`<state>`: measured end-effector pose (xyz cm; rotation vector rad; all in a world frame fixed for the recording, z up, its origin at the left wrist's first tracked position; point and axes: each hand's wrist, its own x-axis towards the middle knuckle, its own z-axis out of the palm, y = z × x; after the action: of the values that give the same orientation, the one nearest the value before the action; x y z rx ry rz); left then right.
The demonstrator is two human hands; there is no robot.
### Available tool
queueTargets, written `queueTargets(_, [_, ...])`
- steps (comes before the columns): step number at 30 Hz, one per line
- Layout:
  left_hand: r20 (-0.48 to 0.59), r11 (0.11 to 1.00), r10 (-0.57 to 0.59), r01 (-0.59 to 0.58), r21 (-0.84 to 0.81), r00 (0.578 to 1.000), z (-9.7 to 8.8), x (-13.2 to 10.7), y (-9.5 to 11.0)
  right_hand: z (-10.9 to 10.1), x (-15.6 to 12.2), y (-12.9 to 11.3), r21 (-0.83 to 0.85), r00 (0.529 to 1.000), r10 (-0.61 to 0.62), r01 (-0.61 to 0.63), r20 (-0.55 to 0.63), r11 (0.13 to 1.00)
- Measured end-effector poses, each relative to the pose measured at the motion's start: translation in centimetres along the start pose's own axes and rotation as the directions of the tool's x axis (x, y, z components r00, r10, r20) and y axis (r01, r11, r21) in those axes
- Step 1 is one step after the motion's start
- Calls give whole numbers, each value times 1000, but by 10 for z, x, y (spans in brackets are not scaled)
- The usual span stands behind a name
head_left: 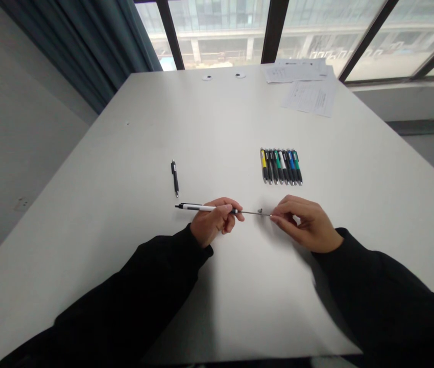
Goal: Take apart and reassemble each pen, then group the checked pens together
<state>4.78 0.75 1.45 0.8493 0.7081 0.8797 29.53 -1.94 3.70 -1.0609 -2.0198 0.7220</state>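
Note:
My left hand (217,220) is closed round the white barrel of a pen (197,207) with a black grip, held level above the table. A thin ink refill (253,212) sticks out of the pen's front end towards the right. The far end of that refill is pinched between the thumb and index finger of my right hand (305,222). Just beyond the refill, a small metal pen tip (260,210) rests on the table. To the left, a black pen (174,179) lies by itself, apart from both hands.
A row of several pens (281,167) with yellow, black, green, white and blue barrels lies beyond my right hand. Loose paper sheets (309,97) lie at the table's far right. Two small white discs (240,75) sit near the far edge of the white table (125,168), before the window.

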Motion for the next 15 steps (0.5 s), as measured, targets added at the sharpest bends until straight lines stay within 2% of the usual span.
queueTargets(3, [-97, 997, 10, -18, -77, 995, -3, 2, 6, -18, -1, 12, 19, 997, 69, -70, 42, 997])
queueTargets(6, [-134, 993, 8, -23, -114, 991, -5, 3, 9, -27, -3, 23, 3, 985, 122, -123, 121, 992])
queueTargets(10, [-120, 993, 2, -16, -118, 993, -5, 3, 8, -25, -6, 29, -96, 970, 106, -87, 220, 992])
queueTargets(15, [-112, 994, 2, -14, -110, 994, -6, 3, 7, -22, -6, 31, -194, 966, 97, -51, 238, 980])
